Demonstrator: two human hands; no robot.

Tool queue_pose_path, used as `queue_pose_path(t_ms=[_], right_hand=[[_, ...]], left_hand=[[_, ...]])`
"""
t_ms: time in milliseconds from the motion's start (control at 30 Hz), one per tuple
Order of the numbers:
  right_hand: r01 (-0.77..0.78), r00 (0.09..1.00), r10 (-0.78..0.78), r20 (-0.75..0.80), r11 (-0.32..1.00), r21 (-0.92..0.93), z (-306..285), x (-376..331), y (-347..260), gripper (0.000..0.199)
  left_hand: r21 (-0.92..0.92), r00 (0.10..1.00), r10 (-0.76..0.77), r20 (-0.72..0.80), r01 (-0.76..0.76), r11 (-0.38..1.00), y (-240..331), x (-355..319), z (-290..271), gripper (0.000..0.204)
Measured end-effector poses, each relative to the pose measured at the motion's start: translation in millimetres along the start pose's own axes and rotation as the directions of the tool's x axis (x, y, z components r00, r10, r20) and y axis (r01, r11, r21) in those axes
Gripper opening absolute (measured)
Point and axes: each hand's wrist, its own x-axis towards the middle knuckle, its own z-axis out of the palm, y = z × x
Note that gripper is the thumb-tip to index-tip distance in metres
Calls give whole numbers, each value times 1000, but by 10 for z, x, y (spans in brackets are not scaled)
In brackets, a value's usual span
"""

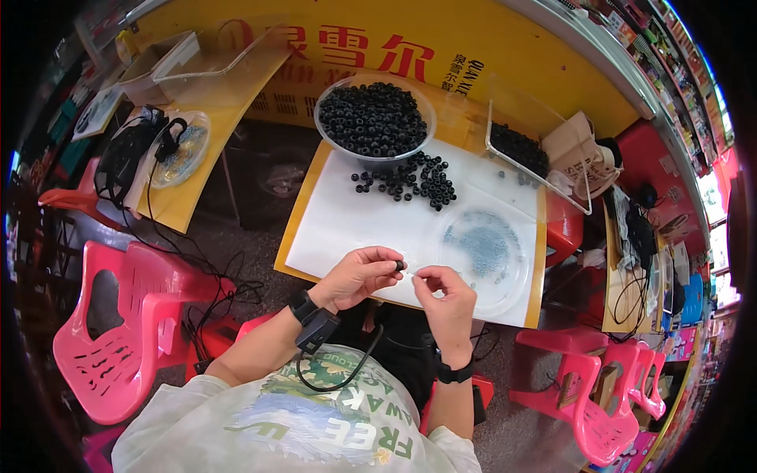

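My left hand (355,277) pinches a small black ring-shaped part (400,266) between thumb and fingertips. Close beside it, my right hand (446,299) is closed in a pinch on a tiny pale piece (409,274), too small to make out its kind. Both hands are above the near edge of a white-topped table (339,229). A clear round bowl (318,126) heaped with black ring-shaped parts stands at the far side. A loose pile of the same black parts (426,181) lies in front of it. To the right, a shallow clear dish (512,288) holds many tiny pale-blue pieces (481,243).
A clear bin (579,201) with more black parts stands at the table's far right corner, beside a beige cloth bag (574,142). Pink plastic chairs (118,331) stand left and right. Black cables (206,276) trail over the floor. A yellow panel (520,63) closes off the back.
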Motion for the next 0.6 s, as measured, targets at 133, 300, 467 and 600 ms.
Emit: queue_pose_path(t_ms=[133,300,467,600], right_hand=[[68,997,-67,31,997,-22,169,25,-48,12],[90,995,-84,51,987,-133,248,24,-22,10],[7,997,-1,74,997,-76,282,52,-19,12],[-159,973,134,186,979,125,293,113,-32,16]], left_hand=[[31,1000,17,12,-18,999,-3,-17,-75,16],[96,996,92,11,-92,991,-70,-17,-113,16],[120,996,90,-10,-88,989,-53,-14,-150,17],[4,1000,-15,18,15,1000,-32,-58,-244,18]])
